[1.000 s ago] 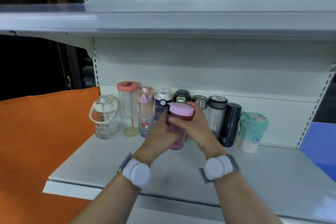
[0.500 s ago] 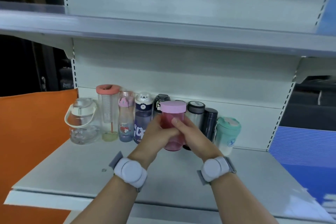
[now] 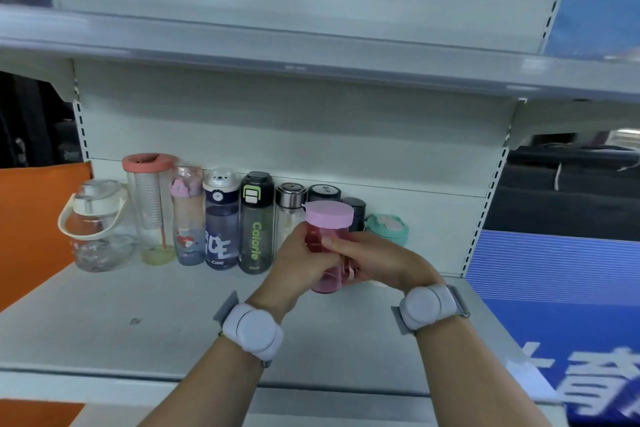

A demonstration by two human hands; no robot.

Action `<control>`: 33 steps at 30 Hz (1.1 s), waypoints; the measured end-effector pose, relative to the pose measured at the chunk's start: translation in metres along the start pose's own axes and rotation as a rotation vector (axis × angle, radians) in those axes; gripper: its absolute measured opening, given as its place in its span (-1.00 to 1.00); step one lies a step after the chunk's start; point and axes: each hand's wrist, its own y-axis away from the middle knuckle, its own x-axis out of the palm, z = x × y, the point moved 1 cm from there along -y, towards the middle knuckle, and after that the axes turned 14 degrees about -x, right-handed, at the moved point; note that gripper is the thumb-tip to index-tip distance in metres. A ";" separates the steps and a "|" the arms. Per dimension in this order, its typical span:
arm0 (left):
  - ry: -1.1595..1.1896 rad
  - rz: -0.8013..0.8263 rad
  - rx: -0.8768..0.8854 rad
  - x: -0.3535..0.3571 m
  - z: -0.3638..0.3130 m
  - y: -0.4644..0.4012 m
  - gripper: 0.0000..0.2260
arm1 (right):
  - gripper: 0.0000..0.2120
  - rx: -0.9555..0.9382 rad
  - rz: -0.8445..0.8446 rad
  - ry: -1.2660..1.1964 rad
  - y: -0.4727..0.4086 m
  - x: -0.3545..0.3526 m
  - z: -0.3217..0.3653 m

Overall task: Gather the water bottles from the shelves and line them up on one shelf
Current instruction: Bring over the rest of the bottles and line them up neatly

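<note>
I hold a pink-lidded red bottle (image 3: 327, 236) upright in both hands, just above the grey shelf (image 3: 138, 305). My left hand (image 3: 298, 263) wraps its left side and my right hand (image 3: 374, 262) wraps its right side. Behind it, several bottles stand in a row against the back panel: a clear jug with a cream handle (image 3: 98, 224), a tall salmon-lidded infuser bottle (image 3: 150, 208), a pink cartoon bottle (image 3: 188, 215), a bear-lidded blue bottle (image 3: 221, 218), a dark "Calorie" bottle (image 3: 256, 222), steel flasks (image 3: 290, 198) and a teal cup (image 3: 388, 229), partly hidden by my hands.
An upper shelf (image 3: 311, 59) overhangs the row. An orange panel (image 3: 31, 218) stands at the left and a blue sign (image 3: 561, 305) at the right. The shelf's front edge (image 3: 138, 381) runs below my wrists.
The view has shifted right and up, so the row now sits further left. The pink-lidded bottle has moved right along the row, towards the dark flask and teal cup, still in both hands.
</note>
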 end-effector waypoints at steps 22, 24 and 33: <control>-0.172 0.044 -0.058 0.199 0.071 -0.030 -0.58 | -0.80 0.062 -0.486 0.163 0.081 -0.112 -0.111; -0.195 0.040 -0.064 0.205 0.071 -0.034 -0.63 | -0.77 0.058 -0.516 0.180 0.080 -0.117 -0.119; -0.296 -0.014 -0.125 0.223 0.073 -0.053 -0.67 | -0.62 0.052 -0.630 0.150 0.068 -0.127 -0.145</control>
